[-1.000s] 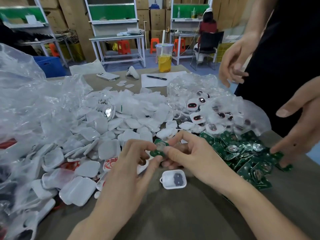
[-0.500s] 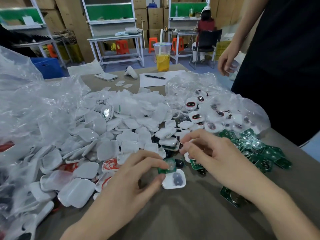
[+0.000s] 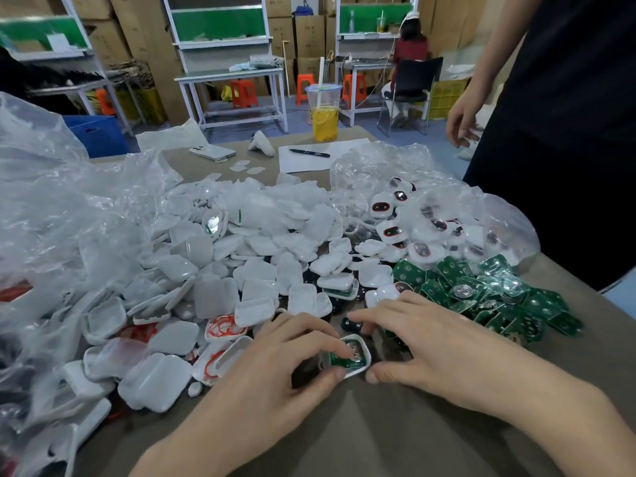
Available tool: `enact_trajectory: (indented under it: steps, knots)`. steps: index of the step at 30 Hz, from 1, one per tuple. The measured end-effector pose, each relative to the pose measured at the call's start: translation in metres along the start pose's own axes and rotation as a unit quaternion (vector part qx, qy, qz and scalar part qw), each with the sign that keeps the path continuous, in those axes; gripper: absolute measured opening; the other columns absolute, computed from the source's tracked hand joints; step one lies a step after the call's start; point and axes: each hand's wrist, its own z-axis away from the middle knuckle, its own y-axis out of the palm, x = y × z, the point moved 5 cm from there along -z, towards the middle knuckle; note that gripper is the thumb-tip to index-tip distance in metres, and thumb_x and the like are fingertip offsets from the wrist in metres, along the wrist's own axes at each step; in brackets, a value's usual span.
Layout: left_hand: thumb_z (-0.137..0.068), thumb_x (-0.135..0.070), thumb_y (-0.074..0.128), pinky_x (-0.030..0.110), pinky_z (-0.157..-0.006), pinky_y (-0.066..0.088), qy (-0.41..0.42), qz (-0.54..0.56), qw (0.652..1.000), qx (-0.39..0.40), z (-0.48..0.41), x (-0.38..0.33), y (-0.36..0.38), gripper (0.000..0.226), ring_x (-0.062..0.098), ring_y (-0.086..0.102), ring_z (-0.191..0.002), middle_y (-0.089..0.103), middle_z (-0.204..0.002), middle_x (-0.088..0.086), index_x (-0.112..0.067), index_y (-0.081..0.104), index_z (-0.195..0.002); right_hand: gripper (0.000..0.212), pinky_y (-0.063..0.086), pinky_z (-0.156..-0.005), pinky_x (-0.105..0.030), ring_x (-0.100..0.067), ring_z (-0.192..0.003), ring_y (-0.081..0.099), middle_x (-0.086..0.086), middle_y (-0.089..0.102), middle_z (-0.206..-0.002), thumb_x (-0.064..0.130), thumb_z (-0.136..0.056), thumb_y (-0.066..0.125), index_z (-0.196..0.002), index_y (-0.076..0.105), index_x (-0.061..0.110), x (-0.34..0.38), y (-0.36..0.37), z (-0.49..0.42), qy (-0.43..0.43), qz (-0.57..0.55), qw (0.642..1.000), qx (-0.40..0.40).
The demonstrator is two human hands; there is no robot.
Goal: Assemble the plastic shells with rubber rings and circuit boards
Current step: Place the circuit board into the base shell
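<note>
A white plastic shell (image 3: pixel 364 367) lies on the table in front of me with a green circuit board (image 3: pixel 344 359) inside it. My left hand (image 3: pixel 275 376) pinches the shell between thumb and fingers, its fingertips pressing on the board. My right hand (image 3: pixel 433 342) rests beside the shell, thumb against its right edge, fingers spread over small black parts (image 3: pixel 351 324). A big heap of white shells (image 3: pixel 254 256) fills the middle of the table. Loose green circuit boards (image 3: pixel 488 294) lie to the right. Shells with red rubber rings (image 3: pixel 223 328) sit left of my hands.
Clear plastic bags (image 3: pixel 51 215) bulge at the left and over finished units (image 3: pixel 426 222) at the right. A person in black (image 3: pixel 564 132) stands at the table's right edge. A drink cup (image 3: pixel 324 115), pen on paper (image 3: pixel 309 153) and phone (image 3: pixel 212 152) lie at the far end.
My left hand has brought the green board down from the air and set it into the shell. My right hand has come beside the shell. The standing person's hands have withdrawn from the boards.
</note>
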Motion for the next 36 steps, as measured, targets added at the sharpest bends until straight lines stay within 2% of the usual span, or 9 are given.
enact_trajectory:
  steps: [3, 6, 16, 24, 28, 29, 31, 33, 36]
  knots:
    - [-0.093, -0.053, 0.056, 0.024, -0.094, 0.041, 0.001, -0.005, 1.0, -0.005, 0.0, 0.001, 0.0, 0.019, 0.006, 0.053, -0.116, 0.055, -0.118, -0.029, -0.046, 0.065, -0.109, 0.066, 0.032, -0.091, -0.018, 0.007, -0.106, 0.029, 0.031, 0.039, -0.111, 0.072, -0.084, 0.051, -0.142, 0.04, 0.044, 0.001, 0.0, -0.002, 0.0, 0.008, 1.0, 0.008]
    - [-0.093, -0.053, 0.056, 0.024, -0.093, 0.042, 0.0, -0.006, 1.0, -0.006, 0.0, 0.001, 0.0, 0.02, 0.006, 0.053, -0.114, 0.055, -0.117, -0.029, -0.045, 0.065, -0.109, 0.055, 0.037, -0.09, -0.021, 0.005, -0.103, 0.034, 0.025, 0.043, -0.109, 0.071, -0.082, 0.056, -0.131, 0.049, 0.045, 0.002, -0.002, -0.004, 0.012, 0.004, 1.0, 0.019]
    - [-0.094, -0.047, 0.057, 0.023, -0.092, 0.041, 0.014, -0.021, 1.0, -0.013, 0.0, -0.005, -0.001, 0.014, 0.003, 0.054, -0.109, 0.054, -0.115, -0.031, -0.044, 0.065, -0.106, 0.049, 0.04, -0.088, -0.022, 0.005, -0.101, 0.038, 0.025, 0.046, -0.103, 0.075, -0.075, 0.06, -0.115, 0.051, 0.046, 0.0, -0.002, -0.006, 0.024, -0.012, 0.999, 0.028]
    - [-0.096, -0.044, 0.057, 0.022, -0.092, 0.041, 0.019, -0.013, 1.0, -0.02, 0.001, -0.006, -0.001, 0.013, 0.003, 0.054, -0.111, 0.055, -0.117, -0.029, -0.043, 0.063, -0.108, 0.054, 0.04, -0.09, -0.021, 0.006, -0.104, 0.038, 0.029, 0.044, -0.106, 0.077, -0.075, 0.058, -0.12, 0.049, 0.049, 0.001, -0.003, -0.005, 0.022, -0.006, 0.999, 0.036]
    - [-0.095, -0.046, 0.058, 0.017, -0.088, 0.046, -0.019, 0.077, 0.993, -0.09, 0.0, -0.002, -0.012, 0.011, 0.005, 0.062, -0.109, 0.063, -0.111, -0.022, -0.042, 0.065, -0.103, 0.077, 0.033, -0.087, -0.006, 0.021, -0.116, 0.031, 0.042, 0.039, -0.12, 0.087, -0.068, 0.048, -0.137, 0.035, 0.056, -0.001, -0.014, -0.001, 0.019, -0.049, 0.999, -0.011]
    - [-0.093, -0.046, 0.059, 0.013, -0.084, 0.045, -0.036, 0.097, 0.987, -0.12, -0.001, -0.001, -0.015, 0.01, 0.002, 0.064, -0.104, 0.067, -0.105, -0.021, -0.042, 0.065, -0.099, 0.073, 0.033, -0.085, -0.003, 0.023, -0.116, 0.033, 0.043, 0.039, -0.121, 0.086, -0.07, 0.047, -0.136, 0.038, 0.056, 0.001, -0.018, -0.002, 0.014, -0.065, 0.997, -0.04]
    - [-0.09, -0.048, 0.058, 0.007, -0.076, 0.044, -0.075, 0.126, 0.974, -0.171, -0.002, 0.002, -0.02, 0.012, -0.001, 0.067, -0.091, 0.071, -0.092, -0.022, -0.042, 0.066, -0.095, 0.05, 0.038, -0.082, -0.004, 0.016, -0.106, 0.049, 0.038, 0.052, -0.114, 0.074, -0.078, 0.056, -0.124, 0.055, 0.054, 0.005, -0.022, -0.007, 0.002, -0.147, 0.985, -0.095]
    - [-0.085, -0.051, 0.06, 0.012, -0.072, 0.048, -0.117, 0.175, 0.956, -0.202, -0.002, 0.007, -0.02, 0.014, 0.003, 0.069, -0.083, 0.073, -0.086, -0.017, -0.041, 0.068, -0.092, 0.023, 0.043, -0.075, -0.007, 0.006, -0.087, 0.061, 0.027, 0.066, -0.098, 0.053, -0.085, 0.067, -0.108, 0.068, 0.05, 0.01, -0.021, -0.016, -0.002, -0.257, 0.959, -0.123]
    - [-0.089, -0.045, 0.071, 0.015, -0.069, 0.052, -0.157, 0.282, 0.92, -0.224, -0.003, 0.012, -0.019, 0.009, 0.009, 0.071, -0.072, 0.075, -0.08, -0.006, -0.036, 0.072, -0.087, 0.013, 0.054, -0.07, -0.02, -0.002, -0.072, 0.065, 0.007, 0.074, -0.087, 0.033, -0.09, 0.071, -0.1, 0.074, 0.041, 0.014, -0.016, -0.025, 0.004, -0.388, 0.913, -0.121]
